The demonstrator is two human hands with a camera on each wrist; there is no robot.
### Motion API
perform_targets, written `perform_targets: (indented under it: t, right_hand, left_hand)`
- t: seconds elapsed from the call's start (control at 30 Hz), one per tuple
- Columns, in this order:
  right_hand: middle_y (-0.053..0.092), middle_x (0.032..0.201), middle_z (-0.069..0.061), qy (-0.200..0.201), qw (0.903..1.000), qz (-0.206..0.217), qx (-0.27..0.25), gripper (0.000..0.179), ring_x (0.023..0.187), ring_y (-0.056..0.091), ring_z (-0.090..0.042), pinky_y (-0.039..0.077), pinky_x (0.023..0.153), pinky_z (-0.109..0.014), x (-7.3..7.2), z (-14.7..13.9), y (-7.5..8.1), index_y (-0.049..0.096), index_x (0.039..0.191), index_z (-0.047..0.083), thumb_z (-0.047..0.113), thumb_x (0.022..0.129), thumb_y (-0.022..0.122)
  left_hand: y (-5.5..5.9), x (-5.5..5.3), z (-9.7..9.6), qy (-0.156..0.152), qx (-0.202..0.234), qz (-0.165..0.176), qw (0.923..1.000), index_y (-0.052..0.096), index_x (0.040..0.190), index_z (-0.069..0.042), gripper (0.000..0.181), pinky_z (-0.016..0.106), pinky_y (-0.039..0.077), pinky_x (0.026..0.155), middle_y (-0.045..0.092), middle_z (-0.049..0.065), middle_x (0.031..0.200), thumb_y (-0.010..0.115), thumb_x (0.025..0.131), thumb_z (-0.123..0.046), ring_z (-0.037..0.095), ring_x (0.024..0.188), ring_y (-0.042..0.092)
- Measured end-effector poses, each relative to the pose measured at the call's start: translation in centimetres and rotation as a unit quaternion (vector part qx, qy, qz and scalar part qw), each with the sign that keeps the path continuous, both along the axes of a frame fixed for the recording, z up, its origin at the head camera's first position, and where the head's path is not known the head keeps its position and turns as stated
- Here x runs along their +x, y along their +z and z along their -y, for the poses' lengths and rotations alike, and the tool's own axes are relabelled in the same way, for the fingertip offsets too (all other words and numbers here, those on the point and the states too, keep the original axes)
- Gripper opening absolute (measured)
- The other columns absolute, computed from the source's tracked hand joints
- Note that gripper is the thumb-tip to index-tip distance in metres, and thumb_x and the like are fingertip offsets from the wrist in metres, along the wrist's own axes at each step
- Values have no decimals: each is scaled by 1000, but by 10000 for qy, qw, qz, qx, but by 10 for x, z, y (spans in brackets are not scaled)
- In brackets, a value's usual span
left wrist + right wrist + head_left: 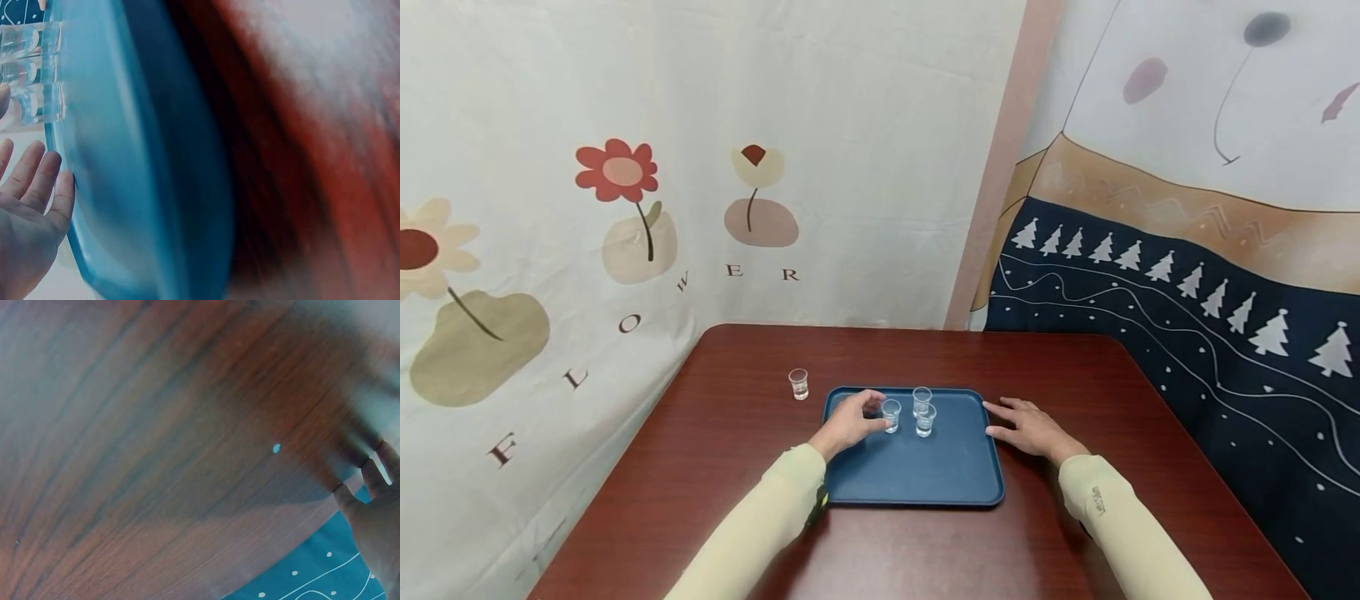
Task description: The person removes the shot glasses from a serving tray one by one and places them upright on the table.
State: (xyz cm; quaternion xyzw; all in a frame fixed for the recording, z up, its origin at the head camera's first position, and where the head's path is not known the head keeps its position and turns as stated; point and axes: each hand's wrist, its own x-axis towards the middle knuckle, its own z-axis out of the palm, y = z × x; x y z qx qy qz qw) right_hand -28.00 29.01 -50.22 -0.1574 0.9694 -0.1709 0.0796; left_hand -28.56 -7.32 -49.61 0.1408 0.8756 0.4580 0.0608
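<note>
Three small clear shot glasses stand upright on a blue tray (917, 475): a left one (891, 415), a back one (922, 398) and a front right one (927, 423). Over the tray's left part, my left hand (850, 427) reaches to the left glass, its thumb right at the glass. Loosely spread fingers (39, 181) of that hand show in the left wrist view, apart from the glasses. My right hand (1026, 429) rests on the table beside the tray, fingers extended toward its right rim. In the right wrist view, its fingertips touch the wood.
A fourth shot glass (800, 384) stands on the brown table (737, 467), left of the tray's back corner. Behind the table hangs a pale flower-print curtain (865, 167). A dark blue tree-print cloth (1150, 308) hangs at the right.
</note>
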Motion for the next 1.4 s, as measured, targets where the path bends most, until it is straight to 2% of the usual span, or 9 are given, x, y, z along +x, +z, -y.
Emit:
perform_targets:
  t: [0.17, 0.4, 0.57, 0.73, 0.83, 1.17, 1.4]
  right_hand:
    - [37, 151, -25, -2, 10000, -14, -17, 65, 139, 30, -48, 28, 106, -68, 0, 0, 1, 44, 151, 20, 54, 97, 55]
    - [36, 152, -25, 0, 10000, 29, -21, 66, 139, 30, -49, 28, 106, -68, 1, 1, -1, 44, 151, 20, 55, 97, 54]
    - [36, 152, -25, -23, 10000, 68, -18, 66, 139, 30, -48, 27, 106, -68, 3, 1, -3, 43, 152, 20, 54, 97, 55]
    - [35, 152, -25, -39, 9999, 111, -42, 66, 139, 29, -48, 27, 106, -68, 4, 1, -3, 43, 152, 20, 54, 97, 56]
    - [35, 152, -25, -67, 9999, 121, -69, 65, 139, 29, -49, 27, 106, -68, 5, 1, -2, 43, 152, 19, 53, 97, 56]
    - [35, 152, -26, -49, 9999, 122, -52, 65, 139, 29, -49, 27, 106, -68, 3, 2, 0, 43, 152, 19, 53, 98, 55]
    - [35, 152, -25, -77, 9999, 104, -12, 64, 139, 30, -49, 28, 106, -68, 2, 2, 2, 44, 151, 20, 52, 98, 56]
  left_hand:
    - [-2, 0, -3, -49, -76, -39, 10000, 63, 123, -8, 38, 45, 50, 92, 64, 8, 115, 76, 89, -20, 25, 108, 60]
    - [-6, 1, -2, -178, -49, -313, 9993, 64, 113, -7, 24, 37, 51, 76, 64, 2, 98, 72, 92, -17, 17, 90, 59]
    - [-7, 2, -2, -170, 118, -81, 9998, 64, 109, -10, 21, 38, 53, 80, 66, 1, 100, 72, 92, -18, 18, 95, 62]
    - [-3, 2, 0, -140, 236, -49, 9996, 64, 109, -10, 21, 40, 54, 83, 68, 3, 104, 73, 92, -18, 21, 99, 65]
    - [0, 0, 2, -52, 272, -116, 9995, 64, 109, -11, 20, 41, 54, 84, 68, 3, 104, 72, 93, -18, 21, 100, 65]
    - [10, -6, 23, 519, 438, -469, 9966, 65, 106, -11, 21, 42, 53, 85, 70, 1, 101, 76, 89, -17, 19, 97, 66]
    - [13, -7, 38, 772, 508, -476, 9946, 63, 109, -8, 24, 42, 52, 84, 72, 5, 106, 75, 90, -17, 22, 98, 66]
